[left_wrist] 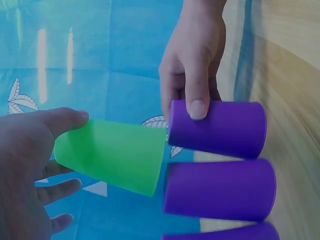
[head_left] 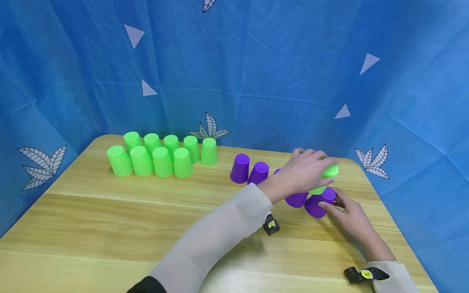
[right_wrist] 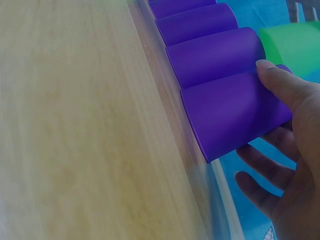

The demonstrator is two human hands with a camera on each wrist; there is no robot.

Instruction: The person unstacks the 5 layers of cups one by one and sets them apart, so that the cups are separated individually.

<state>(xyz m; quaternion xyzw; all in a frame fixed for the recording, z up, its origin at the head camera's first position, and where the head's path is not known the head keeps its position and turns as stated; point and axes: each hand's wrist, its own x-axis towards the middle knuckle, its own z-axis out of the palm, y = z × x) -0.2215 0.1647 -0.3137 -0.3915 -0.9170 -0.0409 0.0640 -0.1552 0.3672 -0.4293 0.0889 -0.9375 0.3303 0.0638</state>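
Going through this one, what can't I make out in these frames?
Head view: most of the third purple cup from the left, hidden by the left hand.
Head view: any print on the right sleeve's yellow label, too small.
Left wrist view: the lowest purple cup, cut by the bottom edge.
Right wrist view: the green cup, cut by the right edge.

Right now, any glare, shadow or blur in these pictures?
Head: a soft shadow on the table beneath the left sleeve; left wrist: pale upright streaks, possibly glare, on the blue cloth behind the green cup; right wrist: hazy, with soft table grain and shading on the held purple cup.
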